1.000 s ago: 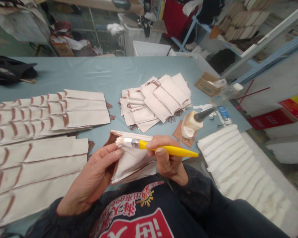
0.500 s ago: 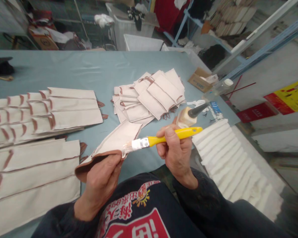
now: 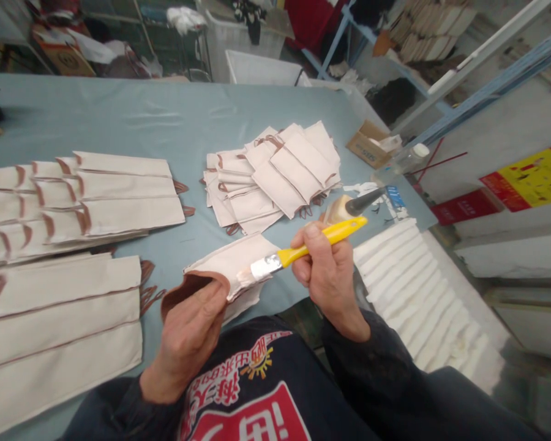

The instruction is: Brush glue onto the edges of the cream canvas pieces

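My left hand [image 3: 188, 340] grips the edge of a cream fabric pouch [image 3: 224, 260] with brown trim, its mouth gaping toward me. In my right hand [image 3: 327, 272] is a yellow-handled paintbrush [image 3: 324, 242]; its whitened bristles touch the pouch's outer face near the trimmed edge. Just behind the right hand stands a glue bottle [image 3: 342, 208] with a dark spout, partly hidden by that hand. Beyond the pouch lies a loose heap of similar pouches [image 3: 294, 168]. More pouches [image 3: 128, 190] overlap in rows to the left, with brown loops at their ends.
A blue-grey table [image 3: 133, 116] spreads beneath everything. At its right side are a small cardboard box [image 3: 370, 144], a clear jar [image 3: 408, 162] and a row of white folded strips [image 3: 417, 294]. Behind the table stand white bins [image 3: 261, 67] and a blue metal rack [image 3: 335, 40].
The pouch in my left hand has turned and opened wider at its mouth, shifting right. The paintbrush has moved slightly right and its handle tilts up more. The whole view has shifted a little.
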`<move>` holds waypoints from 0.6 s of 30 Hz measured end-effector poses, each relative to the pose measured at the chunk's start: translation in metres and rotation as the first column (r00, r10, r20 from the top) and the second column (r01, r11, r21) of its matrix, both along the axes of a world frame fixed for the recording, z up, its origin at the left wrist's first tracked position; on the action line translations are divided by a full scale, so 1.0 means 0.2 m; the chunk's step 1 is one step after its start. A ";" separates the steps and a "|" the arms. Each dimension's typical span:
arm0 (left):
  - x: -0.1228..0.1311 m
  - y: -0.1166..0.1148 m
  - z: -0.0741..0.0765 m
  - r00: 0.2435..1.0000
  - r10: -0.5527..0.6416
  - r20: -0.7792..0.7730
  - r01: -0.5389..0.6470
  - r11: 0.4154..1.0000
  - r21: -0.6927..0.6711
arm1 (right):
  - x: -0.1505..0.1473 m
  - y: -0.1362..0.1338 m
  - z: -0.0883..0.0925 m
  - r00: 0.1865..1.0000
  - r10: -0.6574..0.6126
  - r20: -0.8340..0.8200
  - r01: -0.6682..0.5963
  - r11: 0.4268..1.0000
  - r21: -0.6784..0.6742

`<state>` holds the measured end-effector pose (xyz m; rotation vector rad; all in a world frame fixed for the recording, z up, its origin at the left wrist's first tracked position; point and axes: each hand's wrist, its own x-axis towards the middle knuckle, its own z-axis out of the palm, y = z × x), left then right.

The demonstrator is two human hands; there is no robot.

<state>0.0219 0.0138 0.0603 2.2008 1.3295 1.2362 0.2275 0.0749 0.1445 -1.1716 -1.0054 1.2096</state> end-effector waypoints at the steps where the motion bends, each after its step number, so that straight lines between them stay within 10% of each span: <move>1: 0.00 0.00 0.00 1.000 0.007 0.012 -0.007 1.000 -0.023 | 0.00 0.00 -0.01 1.000 -0.007 0.002 0.007 1.000 -0.002; 6: 0.01 -0.02 -0.03 0.994 0.065 0.092 -0.051 0.987 -0.150 | -0.01 -0.02 -0.07 0.991 0.128 -0.039 -0.132 0.982 -0.136; 18: 0.02 -0.03 -0.06 0.999 0.052 0.006 -0.052 0.999 -0.017 | 0.00 -0.05 -0.19 0.992 -0.050 -0.112 0.025 0.976 -0.214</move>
